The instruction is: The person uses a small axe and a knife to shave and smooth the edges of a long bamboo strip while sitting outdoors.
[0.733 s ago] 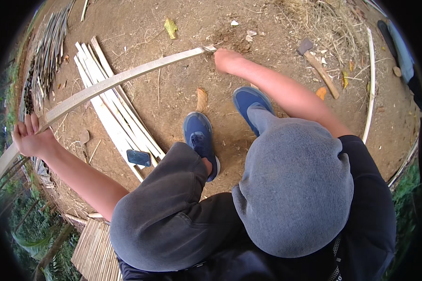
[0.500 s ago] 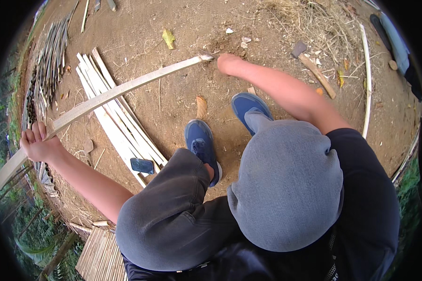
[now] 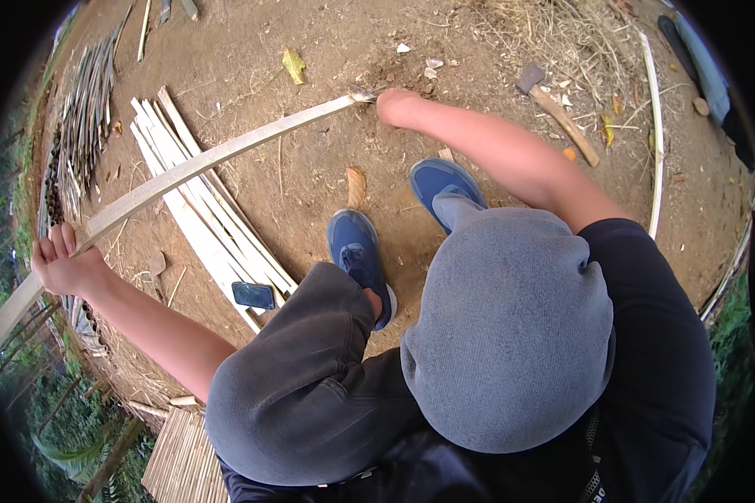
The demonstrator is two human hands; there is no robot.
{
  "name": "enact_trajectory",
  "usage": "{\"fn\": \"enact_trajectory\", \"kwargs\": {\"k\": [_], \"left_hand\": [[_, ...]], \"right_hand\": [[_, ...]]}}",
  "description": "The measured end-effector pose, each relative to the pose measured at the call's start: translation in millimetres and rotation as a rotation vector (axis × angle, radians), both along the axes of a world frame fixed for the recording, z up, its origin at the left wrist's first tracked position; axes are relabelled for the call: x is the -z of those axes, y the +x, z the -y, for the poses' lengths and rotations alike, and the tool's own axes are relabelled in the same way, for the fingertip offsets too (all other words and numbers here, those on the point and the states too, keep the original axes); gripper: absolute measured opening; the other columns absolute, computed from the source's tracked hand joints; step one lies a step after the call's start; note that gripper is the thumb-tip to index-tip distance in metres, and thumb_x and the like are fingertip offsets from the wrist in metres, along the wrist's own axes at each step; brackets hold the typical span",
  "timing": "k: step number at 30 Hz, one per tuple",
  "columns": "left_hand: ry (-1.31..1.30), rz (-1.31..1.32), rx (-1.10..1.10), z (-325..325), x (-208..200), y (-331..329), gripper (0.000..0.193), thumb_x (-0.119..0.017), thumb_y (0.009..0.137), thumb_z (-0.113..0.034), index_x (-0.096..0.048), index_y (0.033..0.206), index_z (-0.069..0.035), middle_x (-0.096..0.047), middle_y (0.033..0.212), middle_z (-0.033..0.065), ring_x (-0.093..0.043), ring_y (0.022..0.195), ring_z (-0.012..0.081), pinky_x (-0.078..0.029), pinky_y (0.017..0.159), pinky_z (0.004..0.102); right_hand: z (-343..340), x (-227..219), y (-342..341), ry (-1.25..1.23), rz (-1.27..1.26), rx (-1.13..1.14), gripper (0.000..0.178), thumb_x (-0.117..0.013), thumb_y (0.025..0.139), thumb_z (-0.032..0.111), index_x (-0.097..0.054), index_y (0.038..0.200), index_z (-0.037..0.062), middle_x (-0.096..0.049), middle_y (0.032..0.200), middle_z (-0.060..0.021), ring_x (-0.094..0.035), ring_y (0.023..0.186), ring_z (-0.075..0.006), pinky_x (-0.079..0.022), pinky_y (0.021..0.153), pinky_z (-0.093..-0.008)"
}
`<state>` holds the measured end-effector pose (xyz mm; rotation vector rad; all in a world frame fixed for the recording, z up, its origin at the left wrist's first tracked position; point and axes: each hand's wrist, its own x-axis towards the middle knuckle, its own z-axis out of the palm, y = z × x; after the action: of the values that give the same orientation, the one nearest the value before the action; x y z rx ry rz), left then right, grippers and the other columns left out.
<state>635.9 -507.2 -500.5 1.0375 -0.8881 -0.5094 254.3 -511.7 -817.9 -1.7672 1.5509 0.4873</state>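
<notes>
My left hand [image 3: 69,263] is wrapped round a long, pale split-bamboo strip [image 3: 218,156] near its lower-left end. The strip slants up over the ground to the far middle, passing above a pile of similar pale strips [image 3: 195,191]. At its far end my right hand [image 3: 399,109] is closed in a fist. A thin, dark, blade-like bit shows between that fist and the strip's end; most of what the fist holds is hidden.
A hatchet [image 3: 554,113] with a wooden handle lies on the dirt at right. A phone [image 3: 253,295] rests on the pale strips near my knee. Dark thin sticks [image 3: 92,109] lie at far left. Another pale strip [image 3: 655,134] and a person's leg [image 3: 703,59] are at far right.
The right fist and the strip's far end have shifted slightly left and up in the picture. Both hands keep their closed grip; the whole view has moved a little.
</notes>
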Motion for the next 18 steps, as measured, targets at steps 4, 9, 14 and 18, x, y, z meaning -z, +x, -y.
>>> {"fn": "enact_trajectory", "kwargs": {"k": [4,9,14,18], "left_hand": [[0.006,0.028,0.068,0,-3,5,0.037,-0.040,0.094,-0.010,-0.022,0.063,-0.017,-0.018,0.060,-0.0012,-0.018,0.050,0.0134,-0.019,0.045,0.0296],[-0.001,0.007,0.053,8,2,15,0.037,-0.039,0.094,-0.010,-0.021,0.063,-0.017,-0.017,0.061,-0.0002,-0.019,0.051,0.0143,-0.020,0.045,0.0301],[-0.026,0.045,0.074,6,3,17,0.036,-0.038,0.095,-0.009,-0.020,0.064,-0.017,-0.017,0.062,-0.0006,-0.019,0.051,0.0147,-0.023,0.046,0.0300],[-0.008,-0.065,0.093,9,12,43,0.036,-0.037,0.096,-0.009,-0.020,0.065,-0.017,-0.018,0.062,-0.0005,-0.020,0.052,0.0147,-0.024,0.047,0.0296]], "right_hand": [[-19,-24,18,0.044,0.061,0.105,0.033,-0.053,0.089,0.006,-0.066,0.117,-0.0066,-0.068,0.117,-0.0205,-0.069,0.099,-0.0291,-0.057,0.083,-0.0403],[-4,20,-7,0.037,-0.031,-0.009,0.034,-0.059,0.085,0.005,-0.067,0.115,-0.0065,-0.070,0.107,-0.0205,-0.069,0.092,-0.0288,-0.057,0.079,-0.0393],[-14,12,5,0.030,-0.025,-0.079,0.031,-0.059,0.083,0.003,-0.068,0.110,-0.0085,-0.069,0.110,-0.0244,-0.070,0.094,-0.0336,-0.057,0.081,-0.0411],[-3,26,-19,0.050,-0.024,-0.063,0.031,-0.059,0.082,0.000,-0.068,0.110,-0.0095,-0.068,0.110,-0.0252,-0.070,0.095,-0.0353,-0.056,0.082,-0.0427]]}}
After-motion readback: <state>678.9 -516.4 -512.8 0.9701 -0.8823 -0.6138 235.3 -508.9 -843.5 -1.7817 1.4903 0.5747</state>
